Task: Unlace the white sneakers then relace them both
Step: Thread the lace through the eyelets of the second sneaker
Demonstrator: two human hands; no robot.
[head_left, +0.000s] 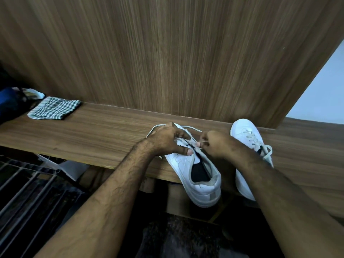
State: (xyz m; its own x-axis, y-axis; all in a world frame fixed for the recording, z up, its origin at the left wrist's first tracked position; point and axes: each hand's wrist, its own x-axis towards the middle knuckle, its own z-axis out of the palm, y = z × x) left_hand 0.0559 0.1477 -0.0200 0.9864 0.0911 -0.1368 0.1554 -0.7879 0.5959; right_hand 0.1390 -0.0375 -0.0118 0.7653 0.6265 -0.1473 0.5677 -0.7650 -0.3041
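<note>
Two white sneakers are sitting on a wooden shelf (96, 135), heels hanging over its near edge. The left sneaker (200, 178) is lying with its long axis running from heel at 5 o'clock to toe at 11 o'clock, the toe hidden under the hands. The left hand (167, 139) is curling closed over the tongue and eyelet area, thumb pressing on the upper. The right hand (216, 144) is pinching a strand of the lace (193, 129) between fingertips, just beside the left hand at its 3 o'clock, so it is the nearer one for threading or pulling. Loose lace is looping out past the toe toward 10 and 1 o'clock. The right sneaker (246, 135) is resting well laced, just beside the right forearm, which is covering its heel half.

Which eyelet is being worked, and whether the lace is going in or coming out, is hard to make out: the hands are covering it. A checked cloth (54, 110) is lying well apart at 10 o'clock.
</note>
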